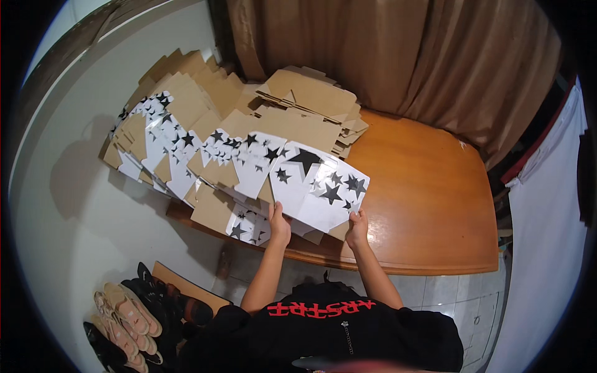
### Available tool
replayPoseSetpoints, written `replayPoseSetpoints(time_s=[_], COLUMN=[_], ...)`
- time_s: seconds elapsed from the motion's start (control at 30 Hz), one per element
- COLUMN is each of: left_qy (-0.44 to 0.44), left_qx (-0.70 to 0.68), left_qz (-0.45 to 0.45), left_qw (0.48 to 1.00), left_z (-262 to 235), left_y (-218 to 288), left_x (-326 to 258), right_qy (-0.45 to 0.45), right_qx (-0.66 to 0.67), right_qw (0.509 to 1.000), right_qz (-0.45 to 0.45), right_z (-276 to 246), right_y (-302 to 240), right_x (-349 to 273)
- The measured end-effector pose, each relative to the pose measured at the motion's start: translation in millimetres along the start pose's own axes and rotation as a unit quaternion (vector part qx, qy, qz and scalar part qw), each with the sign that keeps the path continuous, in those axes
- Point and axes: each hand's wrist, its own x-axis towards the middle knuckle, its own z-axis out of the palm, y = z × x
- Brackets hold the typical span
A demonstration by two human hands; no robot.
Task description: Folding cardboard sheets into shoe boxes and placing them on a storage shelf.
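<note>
Wooden table [429, 205] carries flattened cartons [205, 124]; left hand [279, 225] and right hand [357, 226] pinch the star-printed sheet [314, 186] by its near edge; advise even grip, avoiding creases.

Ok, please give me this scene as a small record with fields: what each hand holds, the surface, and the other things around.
left hand: left hand grips the near left edge of the flat star-printed sheet
right hand: right hand grips the near right edge of the same sheet
sheet: white with black stars, lying flat
surface: wooden table
beside: spread pile of flat cardboard blanks, some star-printed, on the table's left part
behind: brown curtain
floor: shoes at lower left
</note>
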Motion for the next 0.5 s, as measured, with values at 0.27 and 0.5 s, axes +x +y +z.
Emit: replayPoseSetpoints(time_s=[0.27,0.5], left_qy=[-0.135,-0.269], left_qx=[-0.044,0.084], left_qz=[-0.018,0.041], left_qw=[0.990,0.959], left_z=[47.7,99.2], left_y=[-7.8,-7.5], left_x=[10.1,-3.0], right_qy=[0.046,0.175], right_qx=[0.079,-0.161], right_qw=[0.994,0.971], right_qz=[0.064,0.024], right_z=[-31.4,-47.8], right_y=[-12.5,-30.1], right_x=[-30.9,-46.1])
